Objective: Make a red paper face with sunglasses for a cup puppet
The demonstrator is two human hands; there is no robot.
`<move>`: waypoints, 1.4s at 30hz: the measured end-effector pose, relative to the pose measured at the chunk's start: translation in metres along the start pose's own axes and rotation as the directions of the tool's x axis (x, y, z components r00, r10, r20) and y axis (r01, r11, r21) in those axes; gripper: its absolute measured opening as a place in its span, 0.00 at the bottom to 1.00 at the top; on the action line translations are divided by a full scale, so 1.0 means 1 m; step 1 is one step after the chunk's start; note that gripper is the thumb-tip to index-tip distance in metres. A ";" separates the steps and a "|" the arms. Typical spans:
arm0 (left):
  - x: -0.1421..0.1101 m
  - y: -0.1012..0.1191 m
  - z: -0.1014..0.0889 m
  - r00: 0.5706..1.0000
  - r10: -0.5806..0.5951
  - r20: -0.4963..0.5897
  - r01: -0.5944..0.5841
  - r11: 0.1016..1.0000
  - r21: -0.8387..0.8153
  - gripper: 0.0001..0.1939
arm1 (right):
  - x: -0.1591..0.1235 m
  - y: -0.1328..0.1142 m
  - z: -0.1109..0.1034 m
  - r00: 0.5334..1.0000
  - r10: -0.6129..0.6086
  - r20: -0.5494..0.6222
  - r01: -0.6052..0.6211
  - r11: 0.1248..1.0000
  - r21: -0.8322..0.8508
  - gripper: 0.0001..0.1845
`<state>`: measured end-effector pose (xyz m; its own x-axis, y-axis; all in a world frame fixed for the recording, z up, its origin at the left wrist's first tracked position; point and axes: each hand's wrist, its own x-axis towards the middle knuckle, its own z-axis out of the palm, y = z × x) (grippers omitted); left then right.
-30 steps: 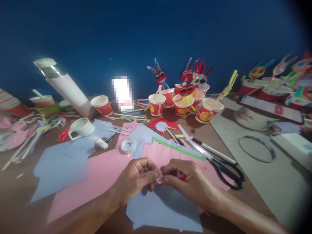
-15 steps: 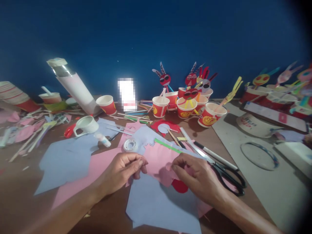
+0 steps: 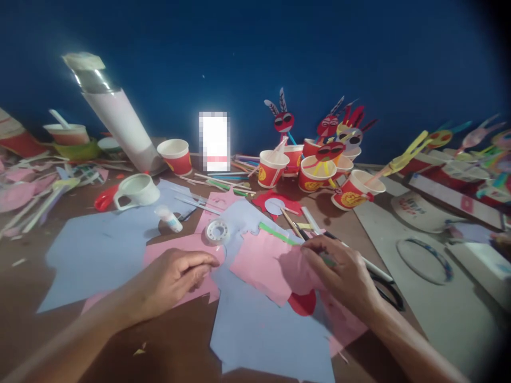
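My left hand (image 3: 181,282) is closed in a pinch over pink paper, left of centre. A faint, clear round edge shows at its fingertips, but I cannot make out what it holds. Just behind it a white tape roll (image 3: 217,231) lies on the paper. My right hand (image 3: 339,266) is also closed, fingertips at the end of a green strip (image 3: 275,233); its hold is hidden. Between the hands lies a pink sheet (image 3: 259,266) on blue paper (image 3: 271,335). A red paper piece (image 3: 302,303) shows beside the pink sheet. Black-handled scissors (image 3: 389,293) are partly covered by the right hand.
Red paper cups (image 3: 272,170), several with paper figures, stand at the back. A leaning white flask (image 3: 120,130), a white mug (image 3: 138,191) and a small glue bottle (image 3: 168,219) are at left. Right, a thin hoop (image 3: 425,260) lies on a grey board (image 3: 399,229).
My hands have moved apart, the left one toward the left and the right one toward the right. The view has shifted a little; the right hand now covers more of the scissors.
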<state>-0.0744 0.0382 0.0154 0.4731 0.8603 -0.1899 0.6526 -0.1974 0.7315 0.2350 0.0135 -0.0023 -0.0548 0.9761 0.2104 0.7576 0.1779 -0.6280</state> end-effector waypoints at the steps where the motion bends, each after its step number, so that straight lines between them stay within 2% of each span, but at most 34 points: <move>1: 0.001 -0.001 0.001 0.998 0.049 0.026 -0.051 0.997 0.061 0.14 | 0.001 0.002 -0.001 1.000 0.014 -0.017 -0.014 1.000 -0.002 0.07; 4: 0.004 -0.005 0.002 0.983 0.164 0.077 -0.176 0.968 0.182 0.15 | 0.002 0.006 -0.004 0.997 0.058 -0.043 -0.059 0.998 -0.022 0.05; 8: 0.008 -0.005 -0.001 0.963 0.257 0.083 -0.270 0.935 0.232 0.15 | 0.004 0.007 -0.006 0.999 0.048 -0.024 -0.050 0.996 -0.077 0.06; 15: 0.009 0.001 -0.005 0.935 0.356 -0.002 -0.332 0.874 0.355 0.14 | 0.001 0.000 -0.014 0.999 -0.024 0.021 0.026 0.997 -0.070 0.08; 18: 0.008 0.001 -0.003 0.918 0.397 -0.002 -0.361 0.838 0.409 0.14 | -0.001 -0.003 -0.017 0.999 -0.039 0.020 0.040 0.996 -0.080 0.08; 21: 0.006 0.011 0.004 0.914 0.406 -0.007 -0.364 0.827 0.428 0.13 | -0.002 -0.003 -0.019 0.999 -0.045 0.000 0.045 0.995 -0.084 0.09; 24: 0.006 0.032 0.017 0.908 0.410 0.084 -0.402 0.799 0.447 0.10 | 0.000 -0.002 -0.020 1.000 -0.012 -0.001 0.012 0.998 -0.067 0.08; 26: 0.010 0.046 0.027 0.874 0.444 0.196 -0.480 0.729 0.489 0.10 | 0.000 -0.002 -0.020 1.000 -0.001 0.006 0.001 0.998 -0.057 0.08; 29: 0.023 0.059 0.040 0.843 0.445 0.301 -0.535 0.637 0.555 0.12 | 0.000 -0.005 -0.021 1.000 -0.022 0.017 0.022 0.999 -0.034 0.08; 32: 0.036 0.061 0.047 0.834 0.430 0.346 -0.548 0.570 0.613 0.08 | -0.002 -0.007 -0.023 0.998 -0.057 -0.001 0.056 0.998 -0.029 0.07; 36: 0.046 0.057 0.054 0.825 0.454 0.336 -0.549 0.507 0.665 0.11 | -0.002 -0.009 -0.026 0.997 -0.072 -0.037 0.071 0.997 -0.023 0.07; 39: 0.049 0.056 0.055 0.835 0.480 0.270 -0.528 0.559 0.640 0.13 | -0.002 -0.010 -0.027 0.996 -0.069 -0.048 0.069 0.998 -0.004 0.07; 42: 0.051 0.063 0.048 0.871 0.484 0.087 -0.454 0.723 0.522 0.12 | -0.002 -0.010 -0.029 0.998 -0.046 -0.043 0.048 0.998 0.051 0.07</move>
<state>0.0189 0.0469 0.0208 0.7794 0.6126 0.1315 0.5655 -0.7782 0.2732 0.2462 0.0065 0.0249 -0.0616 0.9606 0.2709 0.7202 0.2307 -0.6543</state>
